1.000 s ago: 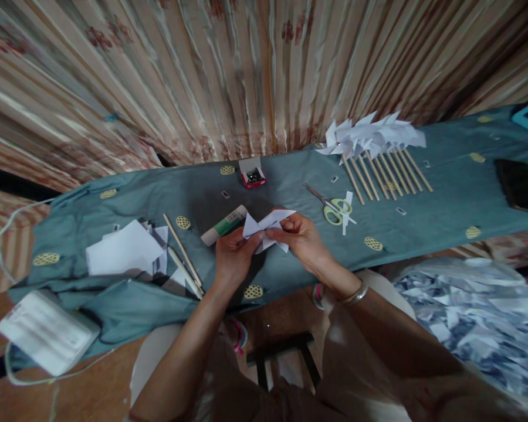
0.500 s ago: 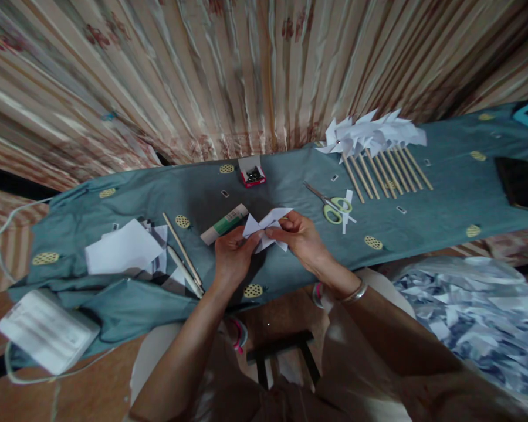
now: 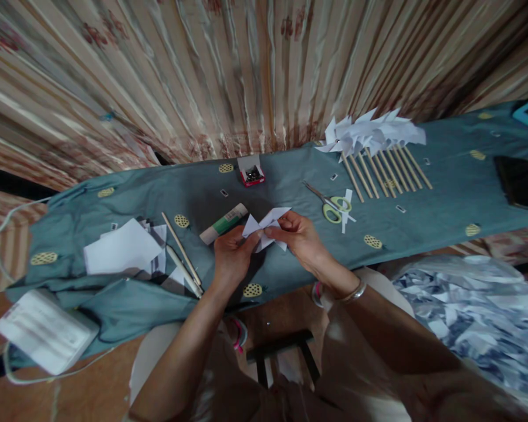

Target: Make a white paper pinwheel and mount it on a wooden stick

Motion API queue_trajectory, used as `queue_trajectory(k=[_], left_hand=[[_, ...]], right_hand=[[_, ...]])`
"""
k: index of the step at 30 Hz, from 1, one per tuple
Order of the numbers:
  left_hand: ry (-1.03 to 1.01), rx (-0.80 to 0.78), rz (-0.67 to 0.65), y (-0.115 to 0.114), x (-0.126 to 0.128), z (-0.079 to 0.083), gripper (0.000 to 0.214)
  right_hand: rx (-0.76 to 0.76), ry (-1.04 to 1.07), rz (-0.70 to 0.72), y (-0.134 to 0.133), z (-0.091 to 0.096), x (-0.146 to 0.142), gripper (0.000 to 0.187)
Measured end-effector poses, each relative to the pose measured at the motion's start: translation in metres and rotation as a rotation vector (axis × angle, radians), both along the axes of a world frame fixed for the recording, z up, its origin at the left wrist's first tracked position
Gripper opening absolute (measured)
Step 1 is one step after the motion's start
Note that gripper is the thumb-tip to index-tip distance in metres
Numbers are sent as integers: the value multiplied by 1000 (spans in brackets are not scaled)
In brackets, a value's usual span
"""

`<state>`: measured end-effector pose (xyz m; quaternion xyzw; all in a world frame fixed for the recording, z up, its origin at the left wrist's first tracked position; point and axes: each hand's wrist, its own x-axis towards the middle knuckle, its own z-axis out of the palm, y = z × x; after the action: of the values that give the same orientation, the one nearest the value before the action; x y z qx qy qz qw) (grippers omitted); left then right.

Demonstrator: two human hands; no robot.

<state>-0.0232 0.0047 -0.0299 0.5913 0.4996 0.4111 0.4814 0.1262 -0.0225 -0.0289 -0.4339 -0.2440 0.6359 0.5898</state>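
The desk (image 3: 444, 193) wears a teal cloth. A stack of white sheets (image 3: 121, 253) lies toward its left end, near the front edge. A row of finished pinwheels (image 3: 369, 138) on sticks lies along the back edge on the right. The left hand (image 3: 231, 258) and right hand (image 3: 301, 237) meet above the middle of the front edge, each pinching a folded paper pinwheel (image 3: 266, 223) between thumb and fingertips, just clear of the cloth. A glue stick (image 3: 224, 223) lies just left of it, scissors (image 3: 332, 206) to its right, and a small red box (image 3: 251, 174) by the back edge.
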Motion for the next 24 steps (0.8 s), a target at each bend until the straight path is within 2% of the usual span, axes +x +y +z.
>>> queue_trajectory(k=[8, 16, 20, 24], left_hand=[[35, 37, 3, 0, -1, 1, 19], [-161, -49, -10, 2, 3, 5, 22], [-233, -92, -25, 3, 4, 0, 23], [-218, -69, -29, 4, 3, -5, 20]], right_hand=[[5, -34, -12, 0, -1, -2, 39], [32, -116, -16, 3, 1, 1, 44], [44, -163, -37, 3, 1, 1, 43], [56, -215, -51, 3, -1, 1, 42]])
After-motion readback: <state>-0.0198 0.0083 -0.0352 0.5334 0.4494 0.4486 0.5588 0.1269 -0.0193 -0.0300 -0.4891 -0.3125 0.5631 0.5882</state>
